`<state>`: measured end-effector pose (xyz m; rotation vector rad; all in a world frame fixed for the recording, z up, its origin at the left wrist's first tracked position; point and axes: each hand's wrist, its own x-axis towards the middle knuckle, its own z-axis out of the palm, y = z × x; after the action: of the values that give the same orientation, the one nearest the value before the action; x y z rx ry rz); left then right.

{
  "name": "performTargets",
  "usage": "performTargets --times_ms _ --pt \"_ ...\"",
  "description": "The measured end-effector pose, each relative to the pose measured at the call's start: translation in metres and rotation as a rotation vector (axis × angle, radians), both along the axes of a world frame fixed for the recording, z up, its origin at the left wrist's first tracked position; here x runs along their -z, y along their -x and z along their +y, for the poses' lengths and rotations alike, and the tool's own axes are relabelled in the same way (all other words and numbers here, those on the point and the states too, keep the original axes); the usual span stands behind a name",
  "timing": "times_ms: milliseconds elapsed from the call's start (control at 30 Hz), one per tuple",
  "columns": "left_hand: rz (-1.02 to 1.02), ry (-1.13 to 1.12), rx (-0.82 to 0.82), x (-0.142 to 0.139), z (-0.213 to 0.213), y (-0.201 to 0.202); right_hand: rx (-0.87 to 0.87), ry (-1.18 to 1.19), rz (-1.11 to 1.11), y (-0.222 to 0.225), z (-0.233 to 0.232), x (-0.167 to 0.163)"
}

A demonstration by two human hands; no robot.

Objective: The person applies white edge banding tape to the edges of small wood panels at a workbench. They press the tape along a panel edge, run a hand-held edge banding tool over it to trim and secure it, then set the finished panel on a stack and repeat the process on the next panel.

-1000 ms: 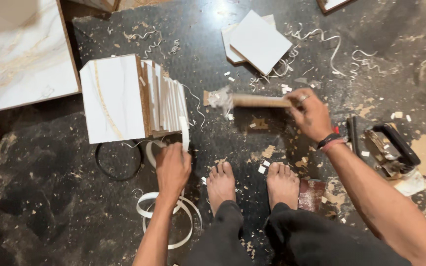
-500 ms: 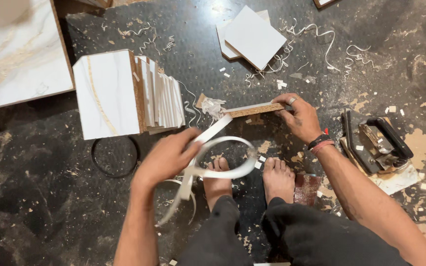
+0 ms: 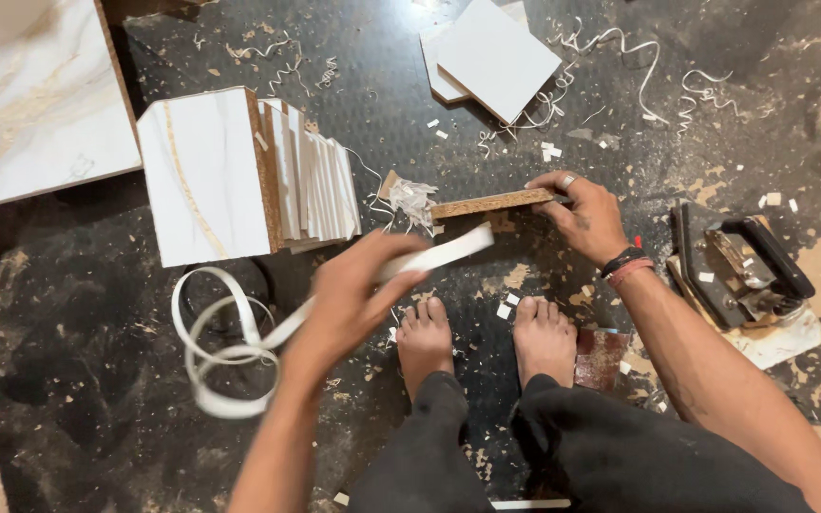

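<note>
My left hand (image 3: 358, 294) grips a long white edge-banding strip (image 3: 239, 347); the strip's free end points right toward a board, and the rest loops down to the floor at the left. My right hand (image 3: 589, 214) holds a narrow particle board piece (image 3: 491, 202) standing on its edge on the dark floor, raw brown edge up. The strip's tip hovers just below that edge, apart from it. Both of my bare feet (image 3: 482, 337) rest on the floor below the board.
A leaning stack of white marble-patterned boards (image 3: 239, 180) stands at the left. A large marble-patterned panel (image 3: 30, 95) lies far left, white square panels (image 3: 491, 57) at the top. An old black iron (image 3: 738, 271) rests on paper at the right. Shavings and chips litter the floor.
My left hand rose from the floor with the white strip and carried its end rightward toward the board. The right hand kept hold of the board on its edge.
</note>
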<state>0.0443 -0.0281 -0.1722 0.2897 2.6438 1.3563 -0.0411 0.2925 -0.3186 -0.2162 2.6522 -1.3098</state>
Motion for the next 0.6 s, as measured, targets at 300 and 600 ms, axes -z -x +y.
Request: performTargets --times_ms 300,600 --pt "0.417 0.175 0.06 0.119 0.078 0.067 -0.025 0.0 0.01 0.003 -0.002 -0.009" --pt "0.438 0.291 0.083 0.139 0.08 0.078 -0.057 0.066 0.127 -0.006 -0.003 -0.018"
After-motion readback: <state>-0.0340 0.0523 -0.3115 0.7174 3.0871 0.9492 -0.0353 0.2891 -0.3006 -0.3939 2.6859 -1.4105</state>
